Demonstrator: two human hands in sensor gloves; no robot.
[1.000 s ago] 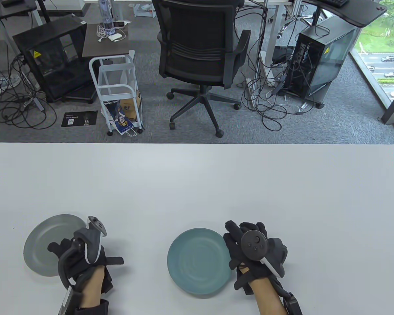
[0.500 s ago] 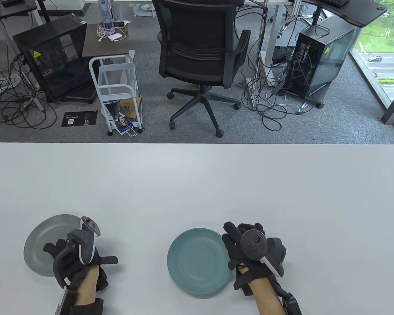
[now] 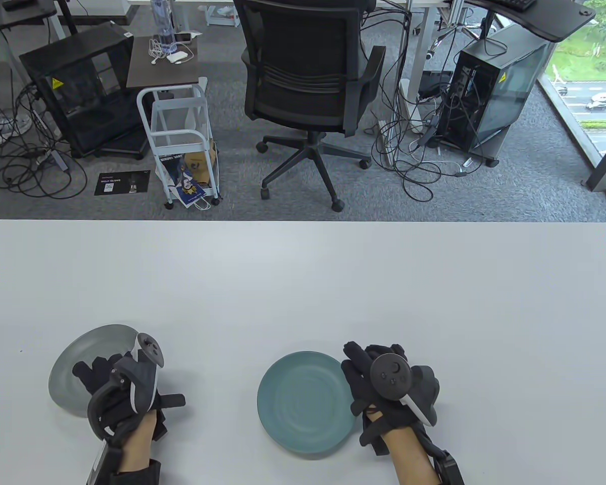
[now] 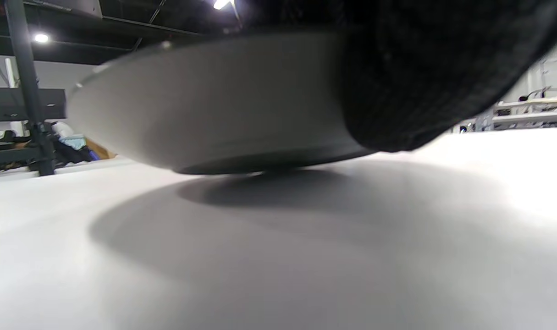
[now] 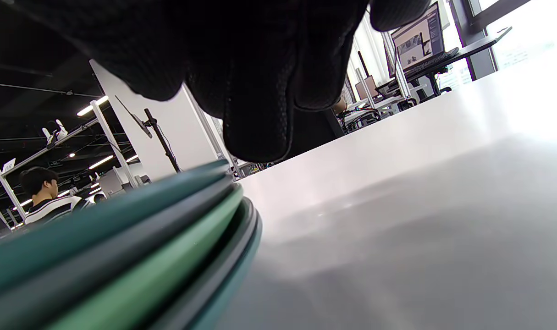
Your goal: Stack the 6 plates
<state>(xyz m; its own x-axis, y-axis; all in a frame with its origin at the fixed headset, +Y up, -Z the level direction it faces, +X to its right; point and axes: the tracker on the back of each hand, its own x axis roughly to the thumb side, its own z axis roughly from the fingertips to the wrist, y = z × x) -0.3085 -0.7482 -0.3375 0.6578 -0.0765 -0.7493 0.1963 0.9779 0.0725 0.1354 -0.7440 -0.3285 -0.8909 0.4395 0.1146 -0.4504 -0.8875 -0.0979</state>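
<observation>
A grey plate [image 3: 78,348] lies at the front left of the white table [image 3: 303,283]. My left hand [image 3: 103,376] grips its near right edge, fingers on top. In the left wrist view the grey plate [image 4: 205,105] is tilted with its base just above the table, beside my gloved fingers [image 4: 420,68]. A stack of several plates with a teal plate on top [image 3: 303,399] sits at the front centre. My right hand [image 3: 366,366] lies with its fingers stretched out at the stack's right rim. The right wrist view shows the stacked rims [image 5: 122,256] under my fingers [image 5: 255,91].
The table's far edge runs across the middle of the table view. Beyond it stand an office chair [image 3: 308,76], a white cart [image 3: 182,136] and computer cases with cables on the floor.
My left hand has closed on the grey plate and tipped it up, shifting it a little to the right. The right hand and the stack have not moved.
</observation>
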